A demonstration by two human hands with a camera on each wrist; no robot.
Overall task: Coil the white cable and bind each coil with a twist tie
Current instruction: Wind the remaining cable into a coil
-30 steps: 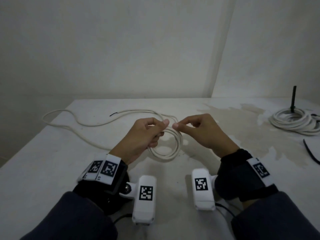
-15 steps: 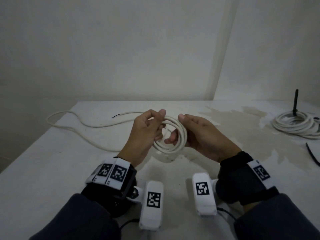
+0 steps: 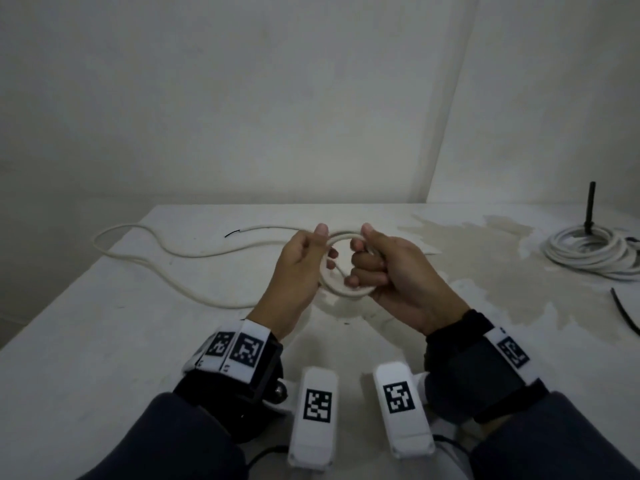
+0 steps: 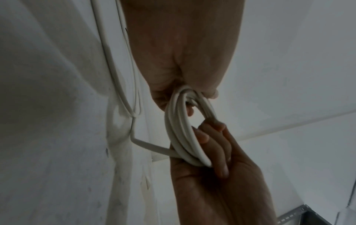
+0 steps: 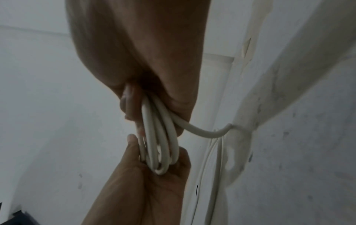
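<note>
A small coil of white cable hangs just above the white table, held between both hands. My left hand pinches its left side, thumb on top. My right hand has its fingers curled through the loop and grips the right side. The left wrist view shows several turns of the coil running from my left hand into the right hand. In the right wrist view the coil spans my right hand and the left hand. The loose cable trails left across the table.
The loose cable's end shows a dark tip at the back of the table. A second white coil lies at the far right around an upright black rod. A thin black strip lies near the right edge.
My right hand went from a fingertip pinch beside the left thumb to fingers curled through the coil. Both hands have risen slightly and the coil looks tighter.
</note>
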